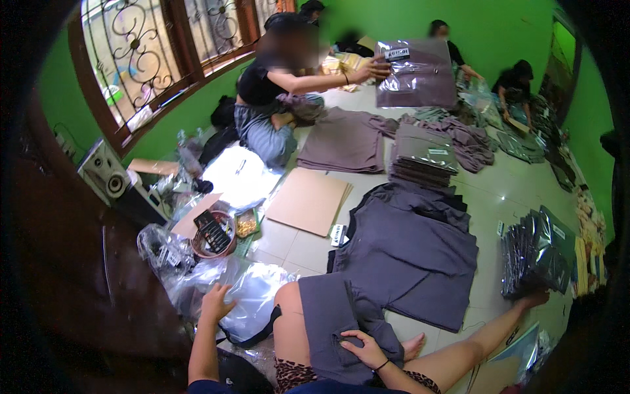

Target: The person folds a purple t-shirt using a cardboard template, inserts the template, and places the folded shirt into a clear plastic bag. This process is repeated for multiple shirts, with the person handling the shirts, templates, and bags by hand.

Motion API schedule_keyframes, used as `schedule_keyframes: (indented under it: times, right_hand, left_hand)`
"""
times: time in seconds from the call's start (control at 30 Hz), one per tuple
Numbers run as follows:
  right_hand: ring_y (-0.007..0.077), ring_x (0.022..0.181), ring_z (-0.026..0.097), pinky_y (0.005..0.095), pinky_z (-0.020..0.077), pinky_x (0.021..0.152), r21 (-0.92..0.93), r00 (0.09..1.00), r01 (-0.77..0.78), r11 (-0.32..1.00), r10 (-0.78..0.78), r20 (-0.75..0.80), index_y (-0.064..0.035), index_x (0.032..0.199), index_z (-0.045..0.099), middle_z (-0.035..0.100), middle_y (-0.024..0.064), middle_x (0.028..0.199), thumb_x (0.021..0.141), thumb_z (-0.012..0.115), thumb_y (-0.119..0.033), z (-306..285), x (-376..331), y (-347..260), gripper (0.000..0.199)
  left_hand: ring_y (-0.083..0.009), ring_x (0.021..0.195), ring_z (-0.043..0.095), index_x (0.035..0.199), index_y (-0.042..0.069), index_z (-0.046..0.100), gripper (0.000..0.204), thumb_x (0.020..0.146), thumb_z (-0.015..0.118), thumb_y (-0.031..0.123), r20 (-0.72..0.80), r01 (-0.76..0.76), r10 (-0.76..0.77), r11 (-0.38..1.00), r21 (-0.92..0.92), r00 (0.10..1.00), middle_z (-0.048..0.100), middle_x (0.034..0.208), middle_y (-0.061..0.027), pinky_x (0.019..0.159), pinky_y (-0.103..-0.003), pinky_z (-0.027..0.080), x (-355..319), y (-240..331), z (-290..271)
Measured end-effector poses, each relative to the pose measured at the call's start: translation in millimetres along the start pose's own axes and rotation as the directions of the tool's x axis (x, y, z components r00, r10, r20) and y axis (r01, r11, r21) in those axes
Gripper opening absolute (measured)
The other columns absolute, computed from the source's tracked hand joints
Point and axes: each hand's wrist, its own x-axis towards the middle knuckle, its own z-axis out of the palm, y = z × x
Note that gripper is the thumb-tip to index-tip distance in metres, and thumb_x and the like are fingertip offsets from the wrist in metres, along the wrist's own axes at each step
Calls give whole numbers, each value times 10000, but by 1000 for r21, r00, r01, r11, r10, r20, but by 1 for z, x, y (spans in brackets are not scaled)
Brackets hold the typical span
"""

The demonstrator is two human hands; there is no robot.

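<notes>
Grey folded garment point(325, 328) across lap point(289, 322), six o'clock: likely soft, light; best taken by folded edges. Right hand point(365, 351) touches it, can't tell if pinching; left hand point(216, 304), nine o'clock, fingers apart.

Daylit, corners black

Daylight thru window point(134, 59), upper L; white plastic point(230, 182) nr it blown out. Glare on floor point(512, 187). Lap garment point(328, 315): soft light, low contrast. Lower L v. dim. Lines bend twd rim; co-worker's head point(289, 43) blurred.
</notes>
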Motion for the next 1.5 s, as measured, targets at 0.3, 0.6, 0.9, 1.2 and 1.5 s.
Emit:
schedule_keyframes:
  times: [0.3, 0.6, 0.9, 1.2, 1.5]
  right_hand:
    - [112, 939, 521, 251, 379, 860, -7, 987, 106, 994, -106, -123, -58, 1013, 598, 591, 15, 975, 770, 658, -168, -60, -23, -29, 273]
    - [148, 976, 527, 270, 383, 870, -180, 967, 181, 967, -142, 209, -83, 1031, 603, 592, 50, 1021, 792, 632, -188, -151, -62, -117, 263]
    - [124, 1060, 458, 249, 310, 933, -196, 743, -12, 981, 140, 654, -65, 1097, 555, 554, 38, 1092, 831, 588, -233, -150, -71, -74, 317]
    - [133, 1085, 440, 256, 298, 947, -116, 784, -89, 989, 141, 605, -73, 1097, 555, 540, 44, 1101, 832, 586, -220, -140, -73, -28, 305]
    - [143, 1062, 465, 258, 316, 939, -216, 762, -21, 976, 156, 628, -58, 1094, 555, 547, 42, 1102, 824, 594, -230, -137, -51, -62, 323]
  left_hand:
    - [-151, 697, 521, 950, 83, 590, 320, 827, 433, 333, 324, 325, -470, -81, -942, 821, 532, 715, -32, 609, -266, 394, 39, 37, -113]
    - [-311, 1160, 397, 1266, 36, 378, 476, 814, 500, 121, 268, 10, 205, 777, -629, 941, 423, 1233, -202, 975, -349, 299, 30, 256, -56]
    - [-296, 1270, 251, 1287, 111, 371, 493, 837, 441, 301, 130, -491, 474, 834, 252, 871, 305, 1361, -110, 1012, -505, 158, -21, 265, 12]
    - [-307, 1277, 230, 1286, 108, 373, 447, 879, 379, 293, 158, -197, 227, 963, -185, 961, 305, 1368, -79, 998, -566, 115, -20, 200, 58]
    - [-319, 1236, 303, 1249, 62, 405, 436, 856, 409, 251, 353, -191, 331, 907, -376, 875, 322, 1337, -170, 982, -432, 261, -8, 208, 28]
